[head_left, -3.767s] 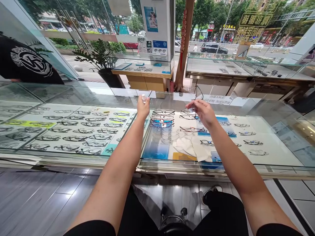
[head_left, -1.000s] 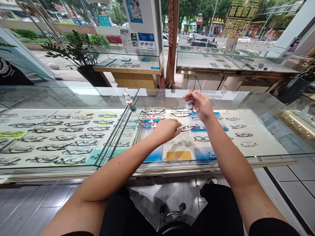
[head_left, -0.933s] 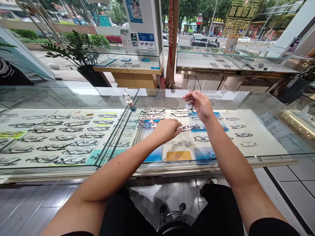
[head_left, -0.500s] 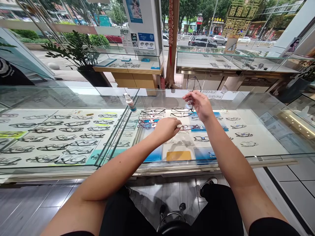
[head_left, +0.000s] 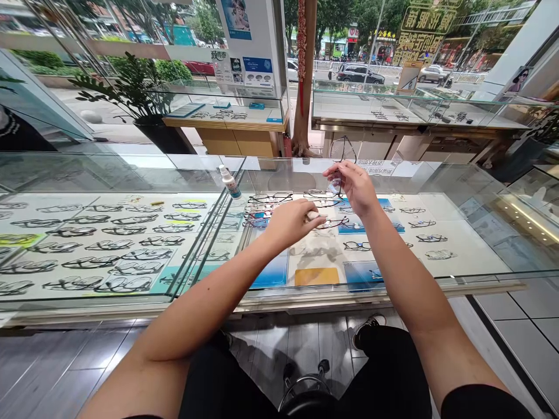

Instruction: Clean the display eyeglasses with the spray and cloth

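Observation:
My right hand (head_left: pixel 356 185) is closed on a pair of thin-framed glasses (head_left: pixel 343 149), whose one lens stands up above my fingers while the other hangs near the fingertips. Left of it and a little nearer, my left hand (head_left: pixel 294 221) is above the glass counter (head_left: pixel 279 295), its fingers pinched round a small pale item, perhaps a cloth, too small to make out fully. My two hands are apart. A white spray bottle (head_left: pixel 230 183) with a blue label stands on the glass, left of my hands. Rows of glasses (head_left: pixel 358 246) lie under the glass.
A yellow card (head_left: pixel 317 276) and a blue card (head_left: pixel 268 273) lie inside the counter. More glasses (head_left: pixel 93 262) fill its left section. Beyond are a potted plant (head_left: pixel 144 110), a wooden post (head_left: pixel 304 87) and other display cases (head_left: pixel 367 107). A wheeled stool (head_left: pixel 305 381) is below me.
My left hand has moved slightly up, and its fingers are now more extended, showing more of the pale item. My right hand and the glasses in it have hardly moved.

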Tool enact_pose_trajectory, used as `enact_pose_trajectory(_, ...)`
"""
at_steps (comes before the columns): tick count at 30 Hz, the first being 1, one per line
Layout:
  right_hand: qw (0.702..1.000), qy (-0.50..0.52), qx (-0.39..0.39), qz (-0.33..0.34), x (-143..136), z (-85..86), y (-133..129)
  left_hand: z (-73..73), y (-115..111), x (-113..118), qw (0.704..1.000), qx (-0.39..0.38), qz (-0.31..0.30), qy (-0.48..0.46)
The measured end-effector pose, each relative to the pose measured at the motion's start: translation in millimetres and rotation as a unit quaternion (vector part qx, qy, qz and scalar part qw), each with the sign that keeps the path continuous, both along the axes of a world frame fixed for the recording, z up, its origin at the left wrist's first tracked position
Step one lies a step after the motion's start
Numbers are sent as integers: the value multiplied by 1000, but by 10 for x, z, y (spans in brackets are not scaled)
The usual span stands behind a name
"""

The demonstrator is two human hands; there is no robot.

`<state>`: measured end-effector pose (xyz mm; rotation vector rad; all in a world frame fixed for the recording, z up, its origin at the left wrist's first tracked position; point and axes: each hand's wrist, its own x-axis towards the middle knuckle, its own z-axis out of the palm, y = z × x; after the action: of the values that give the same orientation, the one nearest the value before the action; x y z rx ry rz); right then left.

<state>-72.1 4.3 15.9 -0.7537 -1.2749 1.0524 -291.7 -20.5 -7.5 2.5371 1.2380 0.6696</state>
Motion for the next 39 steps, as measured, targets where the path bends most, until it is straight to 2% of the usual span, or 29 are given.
enact_pose_trajectory(3, 1000, 5, 1, -2, -4, -5, 5, 66, 59, -72, 989, -29, 18, -147)
enact_pose_trajectory(6, 1000, 0, -3, -8, -10, -9, 11, 111, 140, -131, 955, -78, 37, -284)
enact_pose_trajectory(9, 1000, -2, -6, -10, -12, -13, 16, 112, 215, -160, 922, -125, 39, -364)
enact_pose_trajectory(13, 1000, 7, -4, -5, -10, -14, 19, 84, 253, -146, 912, -145, 29, -382)
enact_pose_trajectory(16, 1000, 4, -3, -4, -11, -16, 18, 74, 242, -117, 896, -189, 19, -401)
enact_pose_trajectory(24, 1000, -5, -7, 17, -29, -10, -19, 91, 269, -118, 792, -318, 19, -521)
enact_pose_trajectory(28, 999, -21, -6, 45, -63, 11, -67, 102, 278, -116, 755, -337, -22, -562)
enact_pose_trajectory(32, 995, -34, -21, 87, -138, 24, -122, 134, 221, -108, 753, -339, -64, -560)
enact_pose_trajectory(35, 995, -43, -29, 90, -192, 19, -145, 156, 185, -105, 757, -341, -65, -554)
enact_pose_trajectory(39, 996, -32, -25, 83, -223, 5, -147, 167, 189, -96, 746, -355, -56, -561)
